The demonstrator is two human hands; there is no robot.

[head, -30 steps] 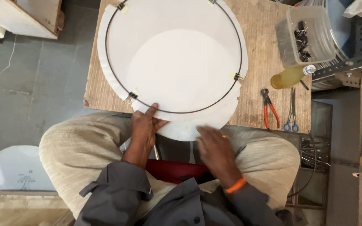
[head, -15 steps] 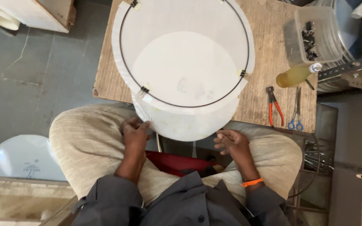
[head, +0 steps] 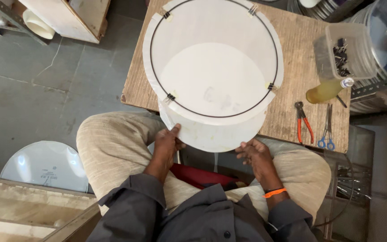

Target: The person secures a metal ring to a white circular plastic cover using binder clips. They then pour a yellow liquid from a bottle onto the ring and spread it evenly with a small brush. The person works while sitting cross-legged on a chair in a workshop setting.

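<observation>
At the bench (head: 292, 58) edge, our left hand (head: 166, 143) and right hand (head: 254, 154) grasp the white drum lampshade (head: 216, 130), fingers clenched on its lower rim. We judge the wire ring (head: 157, 96) clipped on, the binder clips (head: 170, 97) not yet removed.

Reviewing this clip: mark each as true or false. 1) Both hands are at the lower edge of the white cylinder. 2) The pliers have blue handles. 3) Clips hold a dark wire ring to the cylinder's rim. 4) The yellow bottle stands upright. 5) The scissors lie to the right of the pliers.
1) True: the left hand grips the lower edge of the white cylinder, and the right hand touches it.
2) False: the pliers have red handles.
3) True: small clips pin the wire ring to the rim.
4) False: the yellow bottle lies on its side.
5) True: the scissors lie right of the pliers.
</observation>
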